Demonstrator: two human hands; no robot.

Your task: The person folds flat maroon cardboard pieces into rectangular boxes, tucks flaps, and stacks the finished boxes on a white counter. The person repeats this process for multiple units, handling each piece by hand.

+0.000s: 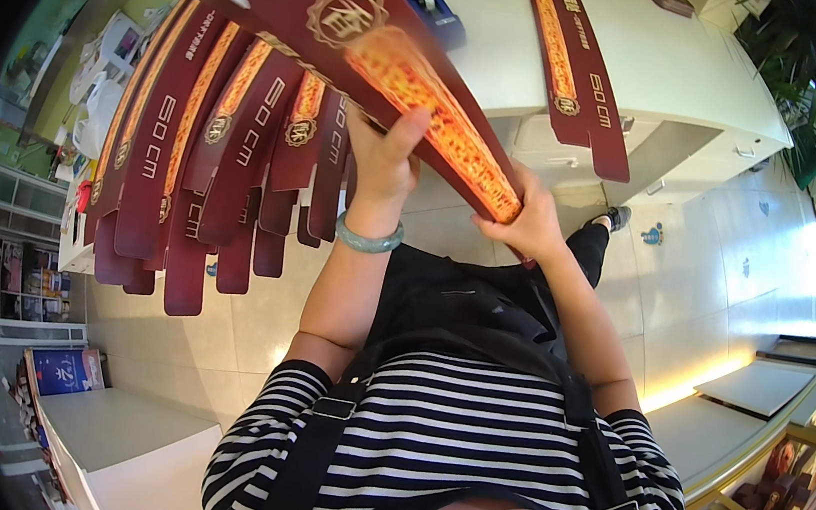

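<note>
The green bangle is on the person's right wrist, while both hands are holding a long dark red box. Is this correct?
Not quite: the head view shows the green bangle on the left wrist, not the right one. The rest is correct: the left hand and the right hand are both holding the long dark red box.

Bright light, warped dark edges.

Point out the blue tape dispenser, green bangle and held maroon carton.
Blue tape dispenser [443, 28]: head view, on its body.
Green bangle [369, 245]: head view, front of its band.
Held maroon carton [402, 65]: head view, printed picture.
</note>
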